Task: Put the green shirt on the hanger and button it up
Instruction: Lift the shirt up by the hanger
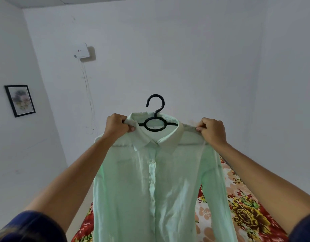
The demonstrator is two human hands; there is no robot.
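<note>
Shirt (156, 186): pale green, sheer, long-sleeved, on the black hanger (155, 119), placket closed down the front, collar folded down, hook standing clear above the collar; you hold it up in front of the white wall (185, 58), its lower part hanging over the floral bedspread (245, 206). Your left hand (116, 126) is clenched on the left shoulder beside the collar. Your right hand (212, 131) pinches the right shoulder seam, both arms stretched forward and raised.

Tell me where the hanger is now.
The hanger sits mid-frame inside the shirt collar, hook up, between the left hand and right hand.
</note>
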